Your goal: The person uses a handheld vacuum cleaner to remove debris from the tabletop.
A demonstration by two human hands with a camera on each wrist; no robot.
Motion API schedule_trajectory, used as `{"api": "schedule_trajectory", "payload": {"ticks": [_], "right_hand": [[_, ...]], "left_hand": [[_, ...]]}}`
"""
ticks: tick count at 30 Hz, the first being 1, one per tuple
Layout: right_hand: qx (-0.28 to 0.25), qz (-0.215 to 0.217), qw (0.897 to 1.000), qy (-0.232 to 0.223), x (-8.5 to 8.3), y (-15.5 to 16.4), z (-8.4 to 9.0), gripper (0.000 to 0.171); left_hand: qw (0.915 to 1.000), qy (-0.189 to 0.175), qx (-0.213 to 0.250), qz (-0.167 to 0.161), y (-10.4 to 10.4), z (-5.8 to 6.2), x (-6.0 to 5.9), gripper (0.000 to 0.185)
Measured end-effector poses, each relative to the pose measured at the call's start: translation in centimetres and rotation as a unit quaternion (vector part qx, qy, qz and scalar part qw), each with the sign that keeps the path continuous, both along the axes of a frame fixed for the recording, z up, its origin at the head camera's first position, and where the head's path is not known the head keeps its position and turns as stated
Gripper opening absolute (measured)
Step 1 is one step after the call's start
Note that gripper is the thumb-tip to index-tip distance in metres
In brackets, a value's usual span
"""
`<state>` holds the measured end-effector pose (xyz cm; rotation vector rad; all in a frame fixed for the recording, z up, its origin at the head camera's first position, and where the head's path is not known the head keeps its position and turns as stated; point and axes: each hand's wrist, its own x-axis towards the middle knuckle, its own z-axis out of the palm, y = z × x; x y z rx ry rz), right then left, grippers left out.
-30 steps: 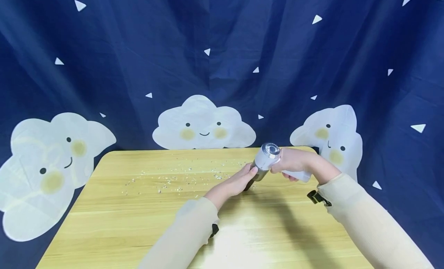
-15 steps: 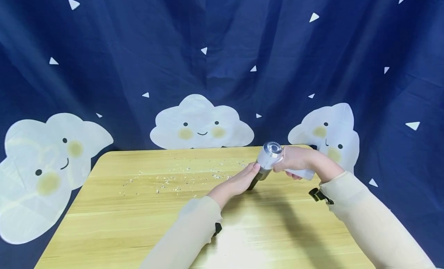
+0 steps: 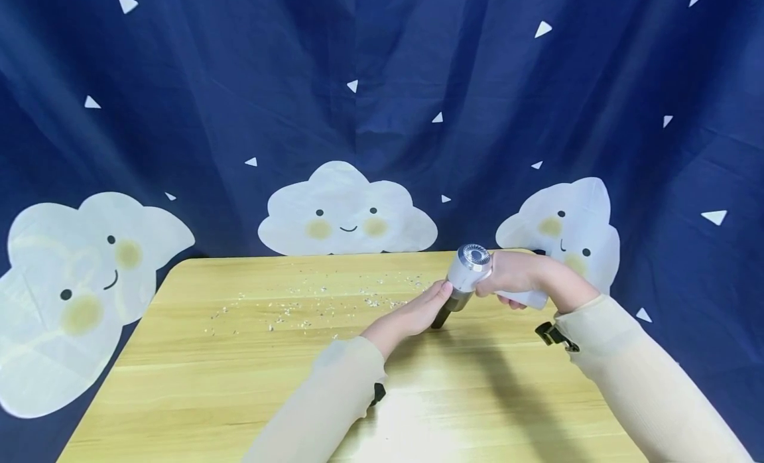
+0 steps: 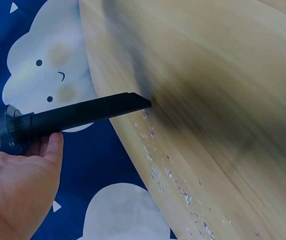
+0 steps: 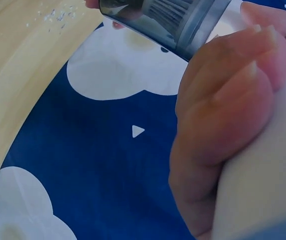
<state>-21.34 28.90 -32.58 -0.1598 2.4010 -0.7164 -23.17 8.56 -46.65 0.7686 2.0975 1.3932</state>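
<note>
Head view puts the handheld vacuum (image 3: 468, 272) over the rear right of the table (image 3: 239, 396), the right hand (image 3: 518, 275) wrapped round its handle (image 3: 531, 299), the left hand (image 3: 416, 314) gripping its front near the nozzle (image 4: 82, 112), so a steady, low tip seems best for working toward the scraps (image 3: 373, 302) at the table's rear middle.

- Head view: we look forward and down from the near side, over the table (image 3: 239, 396) to the far curtain (image 3: 394, 58); widest coverage.
- Left wrist view: we look closely past the left hand (image 4: 25, 187), nozzle (image 4: 82, 113) side-on, table slanting right.
- Right wrist view: we sit very close, facing the right hand (image 5: 223, 110) and vacuum (image 5: 268, 170).
- All three share scraps (image 4: 187, 198) and curtain.
</note>
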Motion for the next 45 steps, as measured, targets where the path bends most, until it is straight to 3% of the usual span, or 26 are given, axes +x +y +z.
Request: {"api": "schedule_trajectory", "payload": {"ticks": [19, 36, 45], "right_hand": [[0.012, 0.001, 0.999, 0.037, -0.4, 0.1, -0.3, 0.029], [0.022, -0.011, 0.999, 0.045, -0.3, 0.5, -0.4, 0.024], [0.017, -0.009, 0.998, 0.066, -0.4, 0.4, -0.7, 0.02]], "left_hand": [[0.9998, -0.008, 0.015, 0.011, 0.0, -0.6, -1.1, 0.079], [0.9993, -0.019, 0.032, 0.005, 0.6, -0.8, -1.2, 0.077], [0.9991, -0.011, 0.033, 0.024, 0.5, -0.5, -1.5, 0.074]]}}
